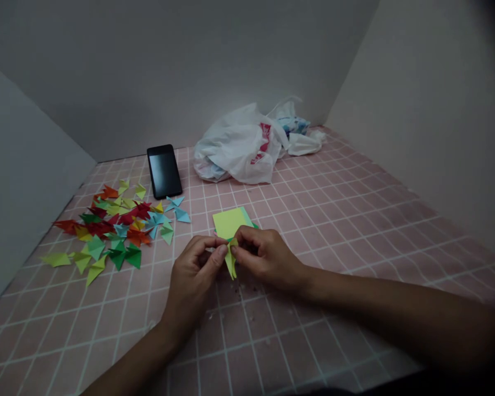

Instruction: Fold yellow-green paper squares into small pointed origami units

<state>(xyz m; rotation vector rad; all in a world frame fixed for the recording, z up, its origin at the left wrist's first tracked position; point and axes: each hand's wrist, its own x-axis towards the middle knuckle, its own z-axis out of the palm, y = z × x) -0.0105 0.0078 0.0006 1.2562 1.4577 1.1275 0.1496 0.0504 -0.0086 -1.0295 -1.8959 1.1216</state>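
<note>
Between both hands is a small folded yellow-green paper piece [230, 263], its narrow split points hanging downward. My left hand [201, 263] pinches its left side between thumb and fingertips. From the right, my right hand [268, 256] grips its upper part with thumb and index finger. Just behind the hands lies a stack of square paper sheets [230, 221], yellow-green on top with blue and green edges showing; its near side is partly hidden by the fingers. On the left, many folded paper pieces [116, 257] in red, orange, yellow, green and blue are spread in a loose pile.
A black phone [165, 173] lies at the back left, beyond the folded pieces. Crumpled white plastic bags [241, 146] with red print sit against the back wall. Pink grid-patterned cloth [334, 220] covers the surface, with pale walls [429, 110] around it.
</note>
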